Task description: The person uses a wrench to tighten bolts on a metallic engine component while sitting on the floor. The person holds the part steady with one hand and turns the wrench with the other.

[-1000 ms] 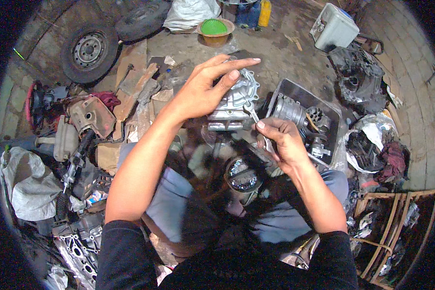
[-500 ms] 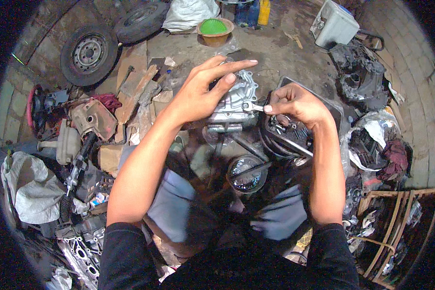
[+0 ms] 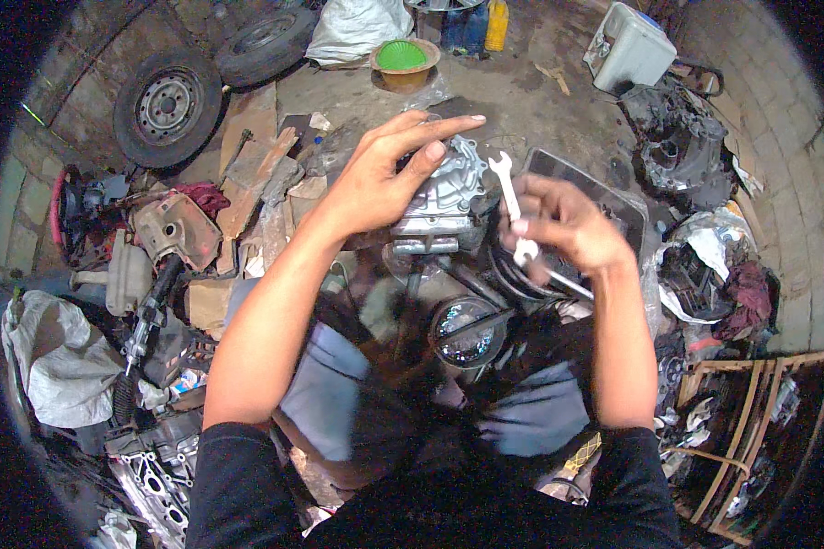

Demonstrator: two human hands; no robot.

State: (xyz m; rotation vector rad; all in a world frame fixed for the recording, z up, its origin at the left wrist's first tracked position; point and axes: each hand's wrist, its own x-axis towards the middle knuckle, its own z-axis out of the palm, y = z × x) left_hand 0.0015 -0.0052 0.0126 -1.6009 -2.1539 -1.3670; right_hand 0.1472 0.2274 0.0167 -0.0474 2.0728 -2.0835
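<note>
A ribbed silver metal casing [image 3: 438, 203] sits in front of me, raised over dark bars. My left hand [image 3: 375, 183] lies against its left side and top, thumb and fingers stretched out, hiding part of it. Just right of the casing, my right hand [image 3: 568, 224] grips a double open-ended wrench [image 3: 509, 190] around its lower half. One jaw points up and away; the other shows below my fingers. The wrench is apart from the casing. My right hand is slightly blurred. Under it are dark round parts and a metal rod [image 3: 572, 285].
A dark tray [image 3: 639, 203] lies beyond my right hand. A round pan of shiny dark liquid [image 3: 458, 343] stands between my knees. Wheels [image 3: 167, 108], wood scraps [image 3: 264, 174] and metal parts crowd the left. A black housing [image 3: 673, 151] and a wooden frame [image 3: 751, 430] are at right.
The wrench has come off the casing's right edge and turned from sideways to nearly upright in my right hand. My left hand has stayed on the casing.
</note>
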